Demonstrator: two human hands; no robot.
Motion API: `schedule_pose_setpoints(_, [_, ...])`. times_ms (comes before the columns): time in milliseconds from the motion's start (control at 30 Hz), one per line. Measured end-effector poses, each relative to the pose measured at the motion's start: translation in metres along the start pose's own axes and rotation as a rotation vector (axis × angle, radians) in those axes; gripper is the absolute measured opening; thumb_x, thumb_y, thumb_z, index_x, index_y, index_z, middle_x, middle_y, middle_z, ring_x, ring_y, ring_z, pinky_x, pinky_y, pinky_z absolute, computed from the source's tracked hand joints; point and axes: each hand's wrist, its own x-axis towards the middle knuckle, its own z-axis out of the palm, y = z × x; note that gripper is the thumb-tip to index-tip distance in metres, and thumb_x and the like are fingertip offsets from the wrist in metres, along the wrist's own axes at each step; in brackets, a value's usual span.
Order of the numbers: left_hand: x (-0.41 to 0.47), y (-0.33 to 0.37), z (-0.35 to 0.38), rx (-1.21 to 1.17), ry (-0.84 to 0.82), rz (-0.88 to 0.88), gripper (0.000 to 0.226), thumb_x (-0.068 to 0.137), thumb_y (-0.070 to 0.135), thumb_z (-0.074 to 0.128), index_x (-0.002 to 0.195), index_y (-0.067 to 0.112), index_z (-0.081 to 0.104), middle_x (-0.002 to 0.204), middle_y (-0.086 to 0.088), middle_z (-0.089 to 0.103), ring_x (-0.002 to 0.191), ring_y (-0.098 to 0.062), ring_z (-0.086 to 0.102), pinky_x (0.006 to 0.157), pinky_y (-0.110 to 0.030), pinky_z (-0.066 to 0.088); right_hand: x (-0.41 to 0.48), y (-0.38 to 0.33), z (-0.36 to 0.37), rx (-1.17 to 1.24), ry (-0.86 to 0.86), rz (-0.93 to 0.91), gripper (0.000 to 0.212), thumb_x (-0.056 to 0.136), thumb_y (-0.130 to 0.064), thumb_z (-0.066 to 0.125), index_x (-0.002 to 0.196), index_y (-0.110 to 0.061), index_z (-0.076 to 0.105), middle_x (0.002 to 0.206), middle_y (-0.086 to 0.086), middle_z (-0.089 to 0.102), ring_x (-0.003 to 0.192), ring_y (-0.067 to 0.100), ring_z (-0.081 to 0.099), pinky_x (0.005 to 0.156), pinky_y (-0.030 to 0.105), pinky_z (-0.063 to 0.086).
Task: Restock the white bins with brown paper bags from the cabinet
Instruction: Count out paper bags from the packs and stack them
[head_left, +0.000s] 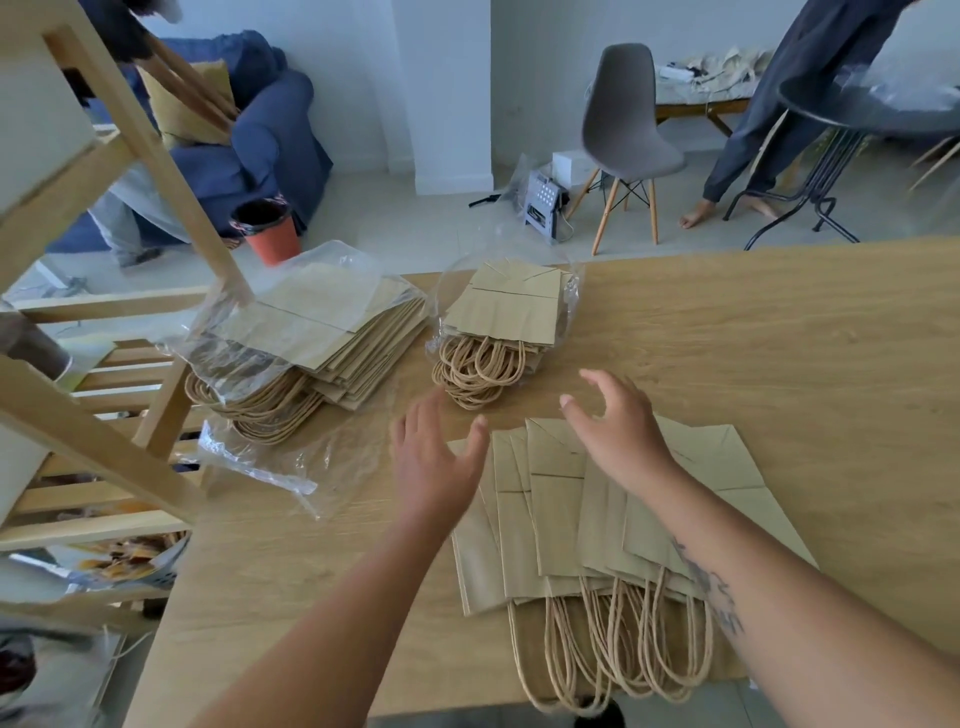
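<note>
Several flat brown paper bags lie fanned out on the wooden table, their twine handles pointing toward me. My left hand hovers at the fan's far left edge with relaxed fingers, holding nothing. My right hand hangs above the fan's far end, fingers loosely curved and empty. Beyond them, a small pack of bags sits in clear plastic. A larger stack of bags lies at the left, half out of its plastic wrap. No white bins are in view.
A wooden shelf frame stands along the table's left side, with loose clear plastic beside it. Past the table are a grey chair, an orange pot, a blue sofa and a person's legs.
</note>
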Motion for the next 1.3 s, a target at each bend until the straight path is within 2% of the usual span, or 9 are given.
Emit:
schedule_pose_setpoints(267, [0.101, 0.036, 0.01, 0.02, -0.069, -0.192, 0.053, 0.092, 0.042, 0.057, 0.141, 0.023, 0.048, 0.139, -0.001, 0.054, 0.138, -0.022, 0.032, 0.098, -0.039, 0.035, 0.089, -0.032, 0.007, 0.391, -0.031, 0.259, 0.032, 0.091, -0.029, 0.057, 0.119, -0.014, 0.06, 0.109, -0.001, 0.062, 0.097, 0.017, 0.059, 0.088, 0.035, 0.051])
schedule_pose_setpoints(400, [0.131, 0.047, 0.02, 0.252, -0.092, -0.112, 0.055, 0.096, 0.045, 0.05, 0.144, 0.02, 0.045, 0.152, -0.002, 0.042, 0.143, -0.03, 0.026, 0.113, -0.044, 0.026, 0.119, -0.029, 0.013, 0.56, -0.06, 0.426, 0.027, 0.089, -0.022, 0.058, 0.11, -0.004, 0.064, 0.105, 0.018, 0.066, 0.082, 0.021, 0.06, 0.082, 0.037, 0.054])
schedule_pose_setpoints(533, [0.152, 0.055, 0.028, 0.421, -0.197, -0.159, 0.056, 0.098, 0.05, 0.04, 0.141, 0.014, 0.043, 0.151, -0.006, 0.041, 0.14, -0.035, 0.025, 0.11, -0.048, 0.029, 0.135, -0.029, 0.021, 0.668, -0.104, 0.508, 0.008, 0.092, -0.019, 0.061, 0.093, -0.011, 0.061, 0.099, 0.009, 0.068, 0.075, 0.02, 0.064, 0.085, 0.038, 0.058])
schedule_pose_setpoints(667, [0.162, 0.056, 0.03, 0.43, -0.198, -0.254, 0.053, 0.099, 0.05, 0.039, 0.138, 0.014, 0.047, 0.148, -0.006, 0.045, 0.141, -0.036, 0.023, 0.11, -0.05, 0.027, 0.144, -0.028, 0.026, 0.68, -0.124, 0.529, 0.012, 0.092, -0.018, 0.062, 0.084, -0.011, 0.057, 0.091, 0.003, 0.06, 0.065, 0.016, 0.058, 0.075, 0.032, 0.057])
schedule_pose_setpoints(767, [0.166, 0.06, 0.031, 0.403, -0.219, -0.309, 0.047, 0.099, 0.047, 0.044, 0.13, 0.013, 0.054, 0.146, -0.009, 0.048, 0.147, -0.038, 0.015, 0.113, -0.051, 0.022, 0.147, -0.029, 0.025, 0.717, -0.146, 0.567, 0.013, 0.091, -0.015, 0.062, 0.101, -0.007, 0.058, 0.105, 0.007, 0.058, 0.068, 0.017, 0.058, 0.071, 0.031, 0.057])
schedule_pose_setpoints(967, [0.165, 0.065, 0.026, 0.355, -0.256, -0.345, 0.037, 0.095, 0.048, 0.052, 0.075, 0.017, 0.051, 0.129, -0.012, 0.059, 0.143, -0.039, 0.022, 0.11, -0.052, 0.028, 0.144, -0.035, 0.016, 0.895, -0.189, 0.612, 0.013, 0.09, 0.002, 0.056, 0.093, -0.011, 0.057, 0.113, 0.012, 0.062, 0.088, 0.023, 0.06, 0.061, 0.029, 0.054])
schedule_pose_setpoints(1033, [0.161, 0.064, 0.022, 0.348, -0.249, -0.317, 0.036, 0.094, 0.051, 0.053, 0.081, 0.017, 0.057, 0.127, -0.011, 0.06, 0.136, -0.035, 0.03, 0.108, -0.051, 0.029, 0.14, -0.039, 0.013, 0.946, -0.194, 0.591, 0.019, 0.091, 0.005, 0.051, 0.102, -0.008, 0.057, 0.113, 0.013, 0.063, 0.089, 0.024, 0.062, 0.063, 0.031, 0.054])
schedule_pose_setpoints(1167, [0.146, 0.069, 0.01, 0.24, -0.235, -0.298, 0.05, 0.095, 0.052, 0.052, 0.131, 0.018, 0.059, 0.137, -0.012, 0.055, 0.144, -0.034, 0.018, 0.11, -0.049, 0.022, 0.123, -0.047, 0.004, 1.04, -0.213, 0.562, 0.027, 0.092, 0.007, 0.048, 0.116, -0.005, 0.052, 0.114, 0.016, 0.063, 0.1, 0.03, 0.064, 0.065, 0.034, 0.054])
schedule_pose_setpoints(1300, [0.128, 0.074, -0.003, 0.106, -0.207, -0.235, 0.043, 0.095, 0.053, 0.05, 0.101, 0.014, 0.068, 0.098, -0.004, 0.062, 0.126, -0.033, 0.037, 0.101, -0.045, 0.034, 0.096, -0.044, -0.011, 1.119, -0.198, 0.548, 0.023, 0.092, 0.007, 0.047, 0.108, -0.007, 0.053, 0.111, 0.018, 0.064, 0.096, 0.029, 0.064, 0.066, 0.035, 0.053])
